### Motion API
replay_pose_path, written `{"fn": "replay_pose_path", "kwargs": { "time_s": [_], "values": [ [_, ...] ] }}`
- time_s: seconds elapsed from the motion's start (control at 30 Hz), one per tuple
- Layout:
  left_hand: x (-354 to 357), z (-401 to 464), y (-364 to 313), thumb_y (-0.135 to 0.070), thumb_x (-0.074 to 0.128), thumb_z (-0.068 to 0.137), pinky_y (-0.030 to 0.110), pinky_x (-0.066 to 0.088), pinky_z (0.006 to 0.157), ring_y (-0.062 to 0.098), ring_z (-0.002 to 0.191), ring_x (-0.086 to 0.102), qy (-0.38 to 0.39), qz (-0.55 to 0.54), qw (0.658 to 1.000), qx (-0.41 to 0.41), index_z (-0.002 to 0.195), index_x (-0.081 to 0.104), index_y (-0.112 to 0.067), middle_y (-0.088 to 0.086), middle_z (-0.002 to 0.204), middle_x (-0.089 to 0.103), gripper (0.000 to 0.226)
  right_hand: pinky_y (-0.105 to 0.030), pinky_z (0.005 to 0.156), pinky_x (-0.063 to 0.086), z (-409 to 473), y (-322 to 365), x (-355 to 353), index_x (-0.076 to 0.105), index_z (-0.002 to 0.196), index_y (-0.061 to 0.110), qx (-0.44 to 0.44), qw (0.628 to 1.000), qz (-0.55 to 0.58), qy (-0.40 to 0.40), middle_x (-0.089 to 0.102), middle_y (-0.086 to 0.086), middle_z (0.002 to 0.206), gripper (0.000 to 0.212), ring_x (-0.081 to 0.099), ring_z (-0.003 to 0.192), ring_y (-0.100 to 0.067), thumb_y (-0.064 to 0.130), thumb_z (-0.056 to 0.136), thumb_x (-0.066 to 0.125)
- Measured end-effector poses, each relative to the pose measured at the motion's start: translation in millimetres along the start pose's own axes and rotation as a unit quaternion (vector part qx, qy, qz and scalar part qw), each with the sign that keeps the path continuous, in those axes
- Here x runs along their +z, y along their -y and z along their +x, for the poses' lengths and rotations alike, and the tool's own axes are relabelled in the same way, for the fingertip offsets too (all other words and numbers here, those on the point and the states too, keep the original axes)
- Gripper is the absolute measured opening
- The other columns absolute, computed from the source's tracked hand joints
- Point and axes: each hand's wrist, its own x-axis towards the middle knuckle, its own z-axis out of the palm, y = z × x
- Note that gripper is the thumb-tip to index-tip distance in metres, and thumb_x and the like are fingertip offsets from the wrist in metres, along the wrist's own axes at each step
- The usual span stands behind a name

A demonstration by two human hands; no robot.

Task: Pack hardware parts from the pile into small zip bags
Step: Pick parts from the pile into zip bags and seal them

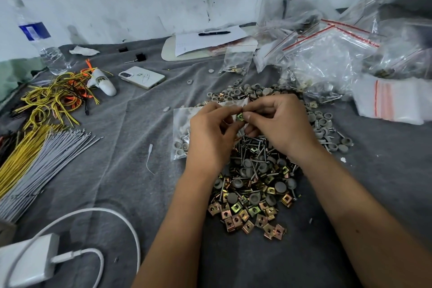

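Now | both hands pinch clip nut over pile | no legible writing

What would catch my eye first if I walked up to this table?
Probably the two hands at the centre, left hand and right hand, meeting over a small metal clip above a zip bag. Just below them spreads the pile of brassy clips, screws and grey caps. The yellow wires at far left stand out too.
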Motion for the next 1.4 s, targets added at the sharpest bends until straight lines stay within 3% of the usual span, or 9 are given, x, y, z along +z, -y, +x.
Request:
{"fn": "replay_pose_path", "kwargs": {
  "time_s": [0.17, 0.4, 0.5, 0.6, 0.67, 0.87, 0.97, 1.13, 1.4],
  "values": [
    [-4, 1, -1, -0.007, 0.088, 0.079, 0.016, 0.045, 0.061, 0.010, 0.068, 0.059, 0.005, 0.026, 1.000, -0.006, 0.082, 0.073, -0.007, 0.001, 0.082, 0.061, 0.015, -0.037, 0.061, 0.064, 0, 1, 1, 0.077, 0.096, 0.008, 0.020, 0.999, 0.030, 0.022, 0.077, -0.007, 0.073, 0.008, 0.075, 0.061, -0.027, 0.002, 0.090, 0.075],
    [-3, 0, -3, -0.006, 0.086, 0.082, 0.014, 0.045, 0.063, 0.010, 0.071, 0.059, 0.027, 0.036, 0.999, -0.012, 0.084, 0.069, -0.009, 0.001, 0.086, 0.061, 0.017, -0.035, 0.060, 0.063, 1, -4, 4, 0.076, 0.095, 0.012, 0.035, 0.999, 0.032, 0.011, 0.076, -0.007, 0.072, 0.009, 0.075, 0.061, -0.026, 0.003, 0.092, 0.074],
    [-5, 1, -6, -0.005, 0.083, 0.085, 0.016, 0.046, 0.065, 0.013, 0.074, 0.059, 0.037, 0.034, 0.999, -0.005, 0.084, 0.069, -0.006, 0.003, 0.087, 0.062, 0.014, -0.026, 0.058, 0.060, 1, -4, 9, 0.076, 0.090, 0.012, 0.082, 0.990, 0.112, 0.002, 0.076, -0.008, 0.071, 0.012, 0.074, 0.061, -0.022, 0.001, 0.092, 0.072],
    [-6, 2, -6, -0.008, 0.075, 0.093, 0.024, 0.043, 0.064, 0.019, 0.073, 0.056, 0.039, 0.043, 0.998, 0.013, 0.079, 0.067, -0.001, 0.005, 0.083, 0.059, 0.018, -0.026, 0.056, 0.059, 5, -7, 2, 0.073, 0.091, 0.010, 0.113, 0.980, 0.147, -0.072, 0.075, -0.005, 0.069, 0.011, 0.072, 0.058, -0.018, 0.000, 0.094, 0.070],
    [-6, 2, -6, -0.010, 0.071, 0.097, 0.024, 0.041, 0.063, 0.019, 0.071, 0.054, 0.025, 0.048, 0.998, 0.008, 0.076, 0.065, -0.001, 0.006, 0.081, 0.058, 0.023, -0.030, 0.055, 0.060, 7, -7, -7, 0.073, 0.092, 0.012, 0.082, 0.985, 0.104, -0.112, 0.075, -0.005, 0.071, 0.009, 0.071, 0.056, -0.018, 0.003, 0.094, 0.071],
    [-7, 2, -8, -0.011, 0.073, 0.096, 0.013, 0.038, 0.067, 0.017, 0.073, 0.058, -0.047, 0.036, 0.998, -0.022, 0.080, 0.071, -0.004, 0.001, 0.079, 0.061, 0.018, -0.031, 0.045, 0.056, -4, 3, 6, 0.070, 0.087, 0.017, -0.033, 0.999, -0.022, 0.000, 0.074, -0.001, 0.070, 0.012, 0.070, 0.052, -0.019, 0.011, 0.088, 0.080],
    [-7, 2, -9, -0.011, 0.073, 0.096, 0.010, 0.037, 0.066, 0.014, 0.072, 0.058, -0.057, 0.028, 0.998, -0.015, 0.081, 0.072, -0.004, 0.000, 0.080, 0.060, 0.016, -0.032, 0.056, 0.060, -5, 4, 7, 0.073, 0.082, 0.018, -0.088, 0.992, -0.091, -0.023, 0.073, 0.003, 0.070, 0.013, 0.070, 0.060, -0.012, 0.016, 0.082, 0.086],
    [-7, 2, -10, -0.008, 0.073, 0.095, 0.015, 0.040, 0.064, 0.014, 0.072, 0.057, -0.064, 0.032, 0.997, -0.006, 0.081, 0.071, -0.003, 0.002, 0.081, 0.061, 0.015, -0.017, 0.064, 0.055, -8, 8, 6, 0.075, 0.092, 0.015, -0.181, 0.978, -0.070, -0.071, 0.074, 0.009, 0.084, 0.011, 0.072, 0.073, -0.006, 0.010, 0.085, 0.083],
    [-6, 2, -10, -0.002, 0.072, 0.095, 0.024, 0.042, 0.063, 0.020, 0.070, 0.057, -0.086, 0.032, 0.996, 0.011, 0.081, 0.071, 0.000, 0.005, 0.080, 0.059, 0.014, -0.032, 0.048, 0.054, -6, 1, 4, 0.070, 0.099, 0.014, -0.130, 0.989, -0.062, 0.046, 0.074, 0.007, 0.087, 0.012, 0.066, 0.047, -0.017, 0.007, 0.091, 0.075]
  ]
}}
